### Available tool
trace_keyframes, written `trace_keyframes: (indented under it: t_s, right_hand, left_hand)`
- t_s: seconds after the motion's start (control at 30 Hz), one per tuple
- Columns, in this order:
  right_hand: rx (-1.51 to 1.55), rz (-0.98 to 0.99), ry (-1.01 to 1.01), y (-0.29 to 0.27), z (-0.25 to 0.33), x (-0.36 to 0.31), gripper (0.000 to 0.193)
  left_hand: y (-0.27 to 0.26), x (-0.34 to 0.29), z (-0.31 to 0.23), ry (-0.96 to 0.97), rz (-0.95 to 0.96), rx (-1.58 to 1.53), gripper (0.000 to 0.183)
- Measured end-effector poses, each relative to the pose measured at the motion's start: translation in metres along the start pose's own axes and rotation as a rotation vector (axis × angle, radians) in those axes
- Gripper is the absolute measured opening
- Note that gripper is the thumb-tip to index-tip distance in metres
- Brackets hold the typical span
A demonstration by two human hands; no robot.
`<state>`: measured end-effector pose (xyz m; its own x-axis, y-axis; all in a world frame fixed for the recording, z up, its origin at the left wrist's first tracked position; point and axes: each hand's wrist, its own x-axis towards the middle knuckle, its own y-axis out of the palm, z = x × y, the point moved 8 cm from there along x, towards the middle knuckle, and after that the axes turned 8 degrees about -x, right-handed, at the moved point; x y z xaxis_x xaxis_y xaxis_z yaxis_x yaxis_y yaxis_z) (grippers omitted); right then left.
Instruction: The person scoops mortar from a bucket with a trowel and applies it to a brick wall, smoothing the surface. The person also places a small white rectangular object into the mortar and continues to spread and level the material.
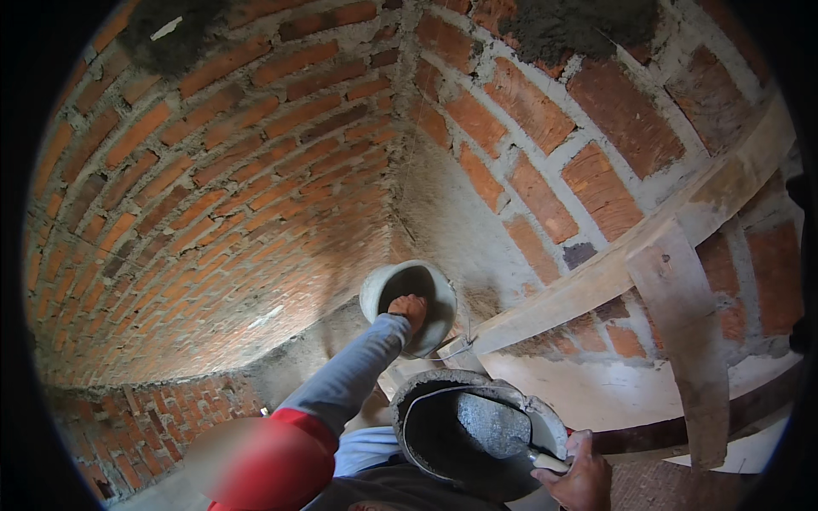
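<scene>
My left hand (408,312) reaches into the mouth of a pale bucket (375,292) in front of me. Its fingers look curled closed, but what they grip is hidden. At the lower right, my right hand (585,477) closes around the light handle of a trowel (492,425). The trowel's broad, mortar-coated blade rests inside a dark bucket (415,383) with a crusted rim. This bucket stands close to my body, nearer than the pale one. Its inside is dark, so how much mortar it holds is unclear.
Brick walls (256,128) rise left and right and meet in a corner ahead. A long wooden beam (588,277) runs along the right wall, with a wooden board (682,315) fixed across it. Wet grey mortar (588,25) clings to the upper right wall.
</scene>
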<state>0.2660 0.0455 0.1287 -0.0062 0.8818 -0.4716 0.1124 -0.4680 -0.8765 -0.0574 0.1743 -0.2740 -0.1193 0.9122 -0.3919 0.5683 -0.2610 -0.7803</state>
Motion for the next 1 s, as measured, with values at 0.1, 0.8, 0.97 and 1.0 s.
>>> trace_keyframes:
  t_s: [0.1,0.8,0.97,1.0]
  right_hand:
    - [0.03,0.002,0.025,0.003,-0.007,-0.004,0.063]
    - [0.183,-0.27,-0.084,-0.001,-0.032,-0.005,0.04]
    - [0.216,-0.289,-0.046,-0.006,-0.042,-0.005,0.041]
    - [0.224,-0.291,-0.057,-0.007,-0.042,-0.005,0.041]
  left_hand:
    - [0.07,0.031,0.019,0.042,0.024,0.2,0.027]
    - [0.14,0.048,0.015,0.348,0.284,0.697,0.048]
    - [0.065,-0.004,-0.02,0.378,0.046,0.442,0.047]
    - [0.052,-0.011,-0.024,0.353,0.029,0.39,0.046]
